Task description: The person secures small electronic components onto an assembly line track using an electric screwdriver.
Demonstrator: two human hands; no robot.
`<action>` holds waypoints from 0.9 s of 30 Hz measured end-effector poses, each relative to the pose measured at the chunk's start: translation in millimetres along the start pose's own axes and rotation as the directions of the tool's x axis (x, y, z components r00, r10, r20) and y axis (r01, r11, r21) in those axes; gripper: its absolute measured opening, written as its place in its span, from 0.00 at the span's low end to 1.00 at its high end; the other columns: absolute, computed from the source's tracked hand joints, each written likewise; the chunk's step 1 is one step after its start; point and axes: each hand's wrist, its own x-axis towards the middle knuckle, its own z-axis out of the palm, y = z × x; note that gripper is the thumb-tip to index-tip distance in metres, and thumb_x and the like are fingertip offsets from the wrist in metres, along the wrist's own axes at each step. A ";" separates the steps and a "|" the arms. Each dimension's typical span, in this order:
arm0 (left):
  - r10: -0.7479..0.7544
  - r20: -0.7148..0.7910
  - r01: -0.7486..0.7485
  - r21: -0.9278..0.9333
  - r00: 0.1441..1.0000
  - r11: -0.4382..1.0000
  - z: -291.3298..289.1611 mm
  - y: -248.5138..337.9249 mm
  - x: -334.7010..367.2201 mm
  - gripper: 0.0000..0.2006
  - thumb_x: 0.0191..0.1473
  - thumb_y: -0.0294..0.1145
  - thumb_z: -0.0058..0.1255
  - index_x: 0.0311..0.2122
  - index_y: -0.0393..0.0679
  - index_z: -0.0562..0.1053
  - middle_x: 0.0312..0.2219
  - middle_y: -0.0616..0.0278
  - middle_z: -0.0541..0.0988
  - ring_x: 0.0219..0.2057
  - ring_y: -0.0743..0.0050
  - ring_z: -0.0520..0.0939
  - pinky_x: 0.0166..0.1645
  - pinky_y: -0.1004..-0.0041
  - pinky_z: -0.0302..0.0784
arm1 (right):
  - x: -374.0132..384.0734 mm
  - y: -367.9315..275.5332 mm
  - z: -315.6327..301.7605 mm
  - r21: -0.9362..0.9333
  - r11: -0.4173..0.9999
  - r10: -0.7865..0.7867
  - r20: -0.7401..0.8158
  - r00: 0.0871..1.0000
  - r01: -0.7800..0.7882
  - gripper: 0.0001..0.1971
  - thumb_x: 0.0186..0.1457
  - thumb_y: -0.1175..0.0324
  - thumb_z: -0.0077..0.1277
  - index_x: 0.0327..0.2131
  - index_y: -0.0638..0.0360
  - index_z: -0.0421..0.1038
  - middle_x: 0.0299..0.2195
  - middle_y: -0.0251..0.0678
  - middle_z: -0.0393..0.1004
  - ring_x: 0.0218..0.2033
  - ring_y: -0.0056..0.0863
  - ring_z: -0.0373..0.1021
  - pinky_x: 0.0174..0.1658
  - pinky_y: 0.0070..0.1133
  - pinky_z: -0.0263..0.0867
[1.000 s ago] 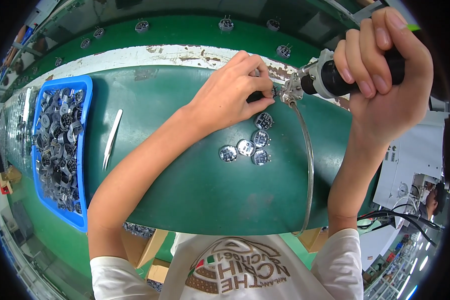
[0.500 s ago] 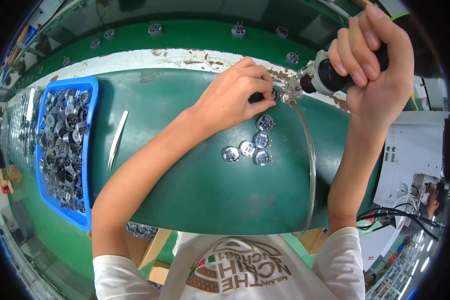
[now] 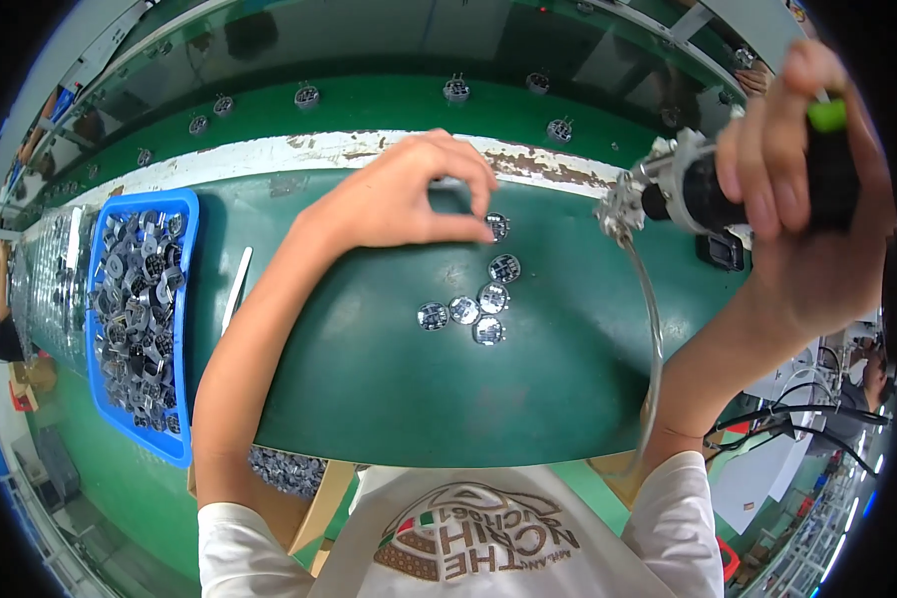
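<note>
My left hand (image 3: pixel 409 194) is over the far part of the green mat, thumb and fingertips curled around the edge of a small round component (image 3: pixel 498 228) with a dark, circuit-like face. Nearer to me, several similar round components (image 3: pixel 492 297) lie in a loose cluster. Raised on the right, my right hand (image 3: pixel 817 239) is wrapped around a black power screwdriver (image 3: pixel 713 189). Its silver metal head (image 3: pixel 623 204) points left, apart from the component, and a clear hose (image 3: pixel 654 344) hangs down from it.
On the left a blue tray (image 3: pixel 191 329) holds many grey and black components. White tweezers (image 3: pixel 237 284) lie beside it, partly behind my left forearm. Beyond a chipped white ledge (image 3: pixel 309 151), more components stand on a green strip (image 3: pixel 389 105). Black cables (image 3: pixel 807 411) run at the right.
The screwdriver's head has come away from the component and moved right with my right hand. My left hand has shifted left with the component at its fingertips.
</note>
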 end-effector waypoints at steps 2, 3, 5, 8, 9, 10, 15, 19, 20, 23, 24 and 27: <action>-0.227 -0.128 0.220 -0.061 0.966 0.973 -8.4 -3.3 10.2 0.08 0.48 0.34 0.69 0.31 0.45 0.81 0.39 0.64 0.83 0.42 0.67 0.80 0.45 0.70 0.73 | 0.1 0.6 -2.1 0.005 1.000 -0.012 -0.026 1.000 0.012 0.15 0.67 0.63 0.34 0.44 0.67 0.63 0.20 0.28 0.61 0.16 0.17 0.56 0.30 0.18 0.58; -0.247 -0.270 0.268 0.042 0.931 0.963 -9.6 -12.1 14.9 0.07 0.51 0.35 0.66 0.33 0.44 0.83 0.39 0.63 0.83 0.39 0.70 0.81 0.41 0.72 0.72 | 2.3 1.0 -0.3 0.016 0.999 -0.028 -0.034 0.999 0.028 0.15 0.67 0.63 0.34 0.44 0.67 0.63 0.21 0.29 0.61 0.16 0.17 0.56 0.30 0.18 0.57; -0.193 -0.460 0.325 0.228 0.867 0.918 -7.4 -32.5 29.1 0.09 0.50 0.37 0.67 0.33 0.44 0.83 0.38 0.62 0.83 0.37 0.67 0.81 0.39 0.68 0.75 | 4.4 -2.0 2.3 0.036 0.997 -0.060 -0.048 0.997 0.062 0.15 0.67 0.63 0.34 0.44 0.67 0.64 0.22 0.30 0.61 0.16 0.17 0.56 0.30 0.19 0.57; -0.131 -0.558 0.400 0.393 0.819 0.828 9.2 -51.9 53.2 0.11 0.47 0.39 0.68 0.33 0.45 0.83 0.35 0.59 0.83 0.36 0.60 0.82 0.39 0.63 0.78 | 4.5 3.6 2.4 0.065 0.993 -0.092 -0.070 0.993 0.097 0.15 0.67 0.63 0.33 0.43 0.66 0.64 0.24 0.31 0.62 0.16 0.16 0.56 0.30 0.19 0.57; -0.115 -0.587 0.453 0.471 0.801 0.757 13.9 -55.4 59.5 0.12 0.46 0.41 0.69 0.32 0.45 0.83 0.33 0.57 0.82 0.36 0.55 0.83 0.39 0.59 0.80 | 4.5 3.1 3.1 0.071 0.992 -0.102 -0.077 0.992 0.107 0.15 0.66 0.63 0.33 0.43 0.66 0.64 0.24 0.32 0.62 0.16 0.16 0.56 0.30 0.19 0.57; -0.113 -0.587 0.451 0.470 0.802 0.759 16.4 -59.2 64.1 0.12 0.46 0.41 0.69 0.32 0.45 0.83 0.33 0.57 0.82 0.36 0.55 0.83 0.39 0.59 0.80 | 4.5 2.3 4.0 0.078 0.990 -0.112 -0.083 0.990 0.118 0.15 0.66 0.63 0.33 0.43 0.66 0.64 0.25 0.32 0.62 0.16 0.16 0.56 0.30 0.19 0.57; -0.157 -0.526 0.434 0.458 0.836 0.775 18.2 -69.2 72.4 0.10 0.48 0.36 0.67 0.30 0.41 0.82 0.30 0.54 0.80 0.34 0.51 0.83 0.37 0.57 0.80 | 7.3 4.4 7.6 0.131 0.977 -0.154 -0.104 0.983 0.167 0.15 0.66 0.64 0.33 0.43 0.66 0.65 0.28 0.35 0.63 0.17 0.16 0.55 0.30 0.20 0.56; -0.062 -0.399 0.180 0.266 0.915 0.947 19.3 -52.7 63.4 0.07 0.49 0.31 0.65 0.31 0.38 0.82 0.34 0.53 0.82 0.35 0.51 0.84 0.39 0.59 0.81 | 6.0 10.1 2.2 0.171 0.973 -0.136 -0.128 0.982 0.157 0.14 0.65 0.63 0.34 0.41 0.64 0.64 0.30 0.36 0.64 0.16 0.15 0.54 0.29 0.20 0.57; -0.062 -0.398 0.178 0.263 0.915 0.948 21.4 -44.2 59.4 0.07 0.49 0.31 0.65 0.31 0.38 0.82 0.34 0.53 0.82 0.35 0.51 0.84 0.39 0.59 0.81 | 4.9 10.1 2.3 0.182 0.972 -0.123 -0.140 0.982 0.148 0.14 0.65 0.63 0.35 0.41 0.63 0.65 0.31 0.37 0.65 0.15 0.16 0.54 0.29 0.20 0.57; 0.016 -0.253 0.016 0.126 0.967 0.992 26.5 -19.0 36.6 0.06 0.50 0.25 0.64 0.34 0.37 0.82 0.40 0.55 0.83 0.38 0.59 0.85 0.43 0.67 0.82 | 3.7 10.8 6.2 0.112 0.976 -0.173 -0.124 0.977 0.187 0.14 0.64 0.64 0.34 0.40 0.64 0.65 0.33 0.40 0.68 0.15 0.16 0.55 0.28 0.20 0.57; 0.011 -0.256 0.022 0.127 0.967 0.992 28.6 -16.0 29.9 0.06 0.50 0.25 0.64 0.34 0.37 0.82 0.40 0.55 0.83 0.38 0.59 0.85 0.43 0.67 0.82 | 4.0 11.6 8.2 0.117 0.976 -0.172 -0.120 0.978 0.186 0.14 0.64 0.64 0.34 0.40 0.64 0.65 0.33 0.40 0.68 0.15 0.16 0.55 0.28 0.20 0.57; 0.038 -0.191 -0.046 -0.037 0.981 0.998 36.9 -8.4 14.2 0.07 0.48 0.21 0.65 0.36 0.38 0.83 0.44 0.57 0.82 0.41 0.61 0.85 0.45 0.66 0.83 | 4.7 14.7 13.5 0.130 0.976 -0.160 -0.119 0.980 0.175 0.15 0.64 0.63 0.34 0.41 0.64 0.66 0.34 0.42 0.68 0.15 0.16 0.55 0.28 0.20 0.58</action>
